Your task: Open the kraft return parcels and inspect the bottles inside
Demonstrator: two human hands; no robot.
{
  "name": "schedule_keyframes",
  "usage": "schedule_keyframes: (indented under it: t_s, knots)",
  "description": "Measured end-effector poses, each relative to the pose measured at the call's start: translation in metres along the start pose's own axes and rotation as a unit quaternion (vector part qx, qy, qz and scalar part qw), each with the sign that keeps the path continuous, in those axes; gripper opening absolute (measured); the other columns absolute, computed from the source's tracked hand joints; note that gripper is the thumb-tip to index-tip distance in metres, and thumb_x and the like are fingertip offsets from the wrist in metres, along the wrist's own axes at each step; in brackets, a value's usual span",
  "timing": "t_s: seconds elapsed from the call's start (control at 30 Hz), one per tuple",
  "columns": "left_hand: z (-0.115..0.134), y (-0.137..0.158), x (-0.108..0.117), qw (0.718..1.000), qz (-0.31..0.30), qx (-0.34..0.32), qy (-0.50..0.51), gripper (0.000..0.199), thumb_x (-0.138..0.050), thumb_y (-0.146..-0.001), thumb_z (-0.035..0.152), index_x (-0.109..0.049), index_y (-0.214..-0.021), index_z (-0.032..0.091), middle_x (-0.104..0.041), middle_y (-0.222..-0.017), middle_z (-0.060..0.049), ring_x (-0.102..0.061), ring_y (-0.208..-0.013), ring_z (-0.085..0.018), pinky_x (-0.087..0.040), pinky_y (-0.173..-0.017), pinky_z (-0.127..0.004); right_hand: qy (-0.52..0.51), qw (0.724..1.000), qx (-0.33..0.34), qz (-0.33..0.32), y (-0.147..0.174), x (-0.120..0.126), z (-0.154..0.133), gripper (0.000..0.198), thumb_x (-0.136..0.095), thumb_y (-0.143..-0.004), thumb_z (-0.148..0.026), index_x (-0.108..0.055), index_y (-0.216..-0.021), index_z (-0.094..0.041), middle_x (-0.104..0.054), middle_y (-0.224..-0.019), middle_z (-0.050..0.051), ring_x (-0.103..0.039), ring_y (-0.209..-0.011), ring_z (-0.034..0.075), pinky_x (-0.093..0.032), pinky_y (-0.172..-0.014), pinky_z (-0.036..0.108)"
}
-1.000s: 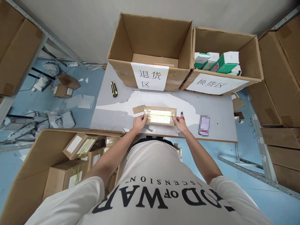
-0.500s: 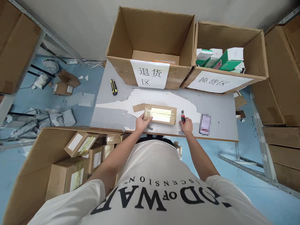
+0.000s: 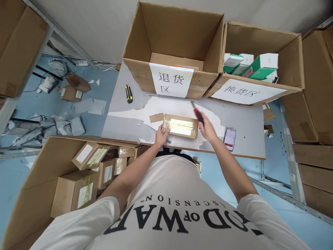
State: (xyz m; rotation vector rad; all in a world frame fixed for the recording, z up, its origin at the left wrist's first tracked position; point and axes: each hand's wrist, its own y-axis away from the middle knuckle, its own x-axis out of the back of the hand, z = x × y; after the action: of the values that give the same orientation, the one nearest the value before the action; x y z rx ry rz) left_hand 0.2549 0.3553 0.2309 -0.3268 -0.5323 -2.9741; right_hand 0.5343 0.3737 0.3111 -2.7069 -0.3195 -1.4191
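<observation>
A small cardboard box (image 3: 180, 125) lies on the table (image 3: 122, 130), its white label crossed by clear yellowish tape. A flap sticks out at its left end. My left hand (image 3: 161, 135) grips the box's lower left corner, thumb on top. In my right hand (image 3: 206, 127) is a red and black utility knife (image 3: 198, 114), raised beside the box's right end with its blade pointing up and left. The blade does not touch the box. A phone (image 3: 230, 139) with a lit, partly blurred screen lies to the right of my right hand.
A yellow and black utility knife (image 3: 129, 93) lies at the table's back left. Two large labelled cartons stand behind: the left carton (image 3: 135, 71) and the right carton (image 3: 291, 78), which holds green and white boxes (image 3: 260, 66). Another carton (image 3: 33, 194) with several parcels stands lower left.
My right hand has lifted the red utility knife off the table and turned its blade toward the upper left. My left hand still holds the box. The view has shifted slightly.
</observation>
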Motion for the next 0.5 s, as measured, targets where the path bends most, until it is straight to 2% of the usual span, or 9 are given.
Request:
schedule_keyframes:
  t_s: [0.07,0.17,0.33,0.5]
  knots:
    - [0.000,0.000,0.000,1.000,0.001,-0.008,-0.006,0.051,-0.055,-0.088,0.048,-0.054,-0.129,0.018,-0.064,-0.123,-0.010,-0.059,-0.114,-0.023,-0.045,-0.101,-0.038,0.030,0.990,0.087,-0.107,-0.015,0.005,-0.030,0.057,-0.029,-0.098,-0.033,-0.019,-0.154,-0.025,-0.053,-0.137,0.012,-0.055,-0.116,0.025,-0.045,-0.095,0.040]
    - [0.004,-0.001,0.000,1.000,0.014,-0.016,-0.014,0.042,-0.043,-0.094,0.048,-0.060,-0.119,0.019,-0.065,-0.121,-0.009,-0.058,-0.115,-0.023,-0.044,-0.102,-0.039,0.116,0.958,0.140,-0.222,-0.032,0.002,-0.059,0.053,-0.029,-0.100,-0.032,-0.023,-0.153,-0.031,-0.058,-0.129,0.009,-0.059,-0.107,0.025,-0.047,-0.086,0.036]
    - [0.011,-0.001,-0.003,0.999,0.027,-0.031,-0.014,0.041,-0.040,-0.096,0.046,-0.061,-0.115,0.017,-0.066,-0.118,-0.011,-0.059,-0.114,-0.023,-0.044,-0.101,-0.038,0.225,0.920,0.157,-0.281,-0.045,-0.002,-0.068,0.059,-0.032,-0.099,-0.025,-0.013,-0.154,-0.037,-0.059,-0.124,0.009,-0.063,-0.097,0.024,-0.044,-0.076,0.032]
    - [0.011,-0.001,-0.005,0.999,0.033,-0.027,-0.020,0.042,-0.041,-0.095,0.047,-0.061,-0.117,0.017,-0.066,-0.119,-0.012,-0.059,-0.115,-0.024,-0.044,-0.101,-0.037,0.291,0.897,0.163,-0.289,-0.047,0.000,-0.072,0.074,-0.032,-0.092,-0.007,-0.008,-0.154,-0.039,-0.057,-0.126,0.010,-0.064,-0.094,0.024,-0.044,-0.074,0.033]
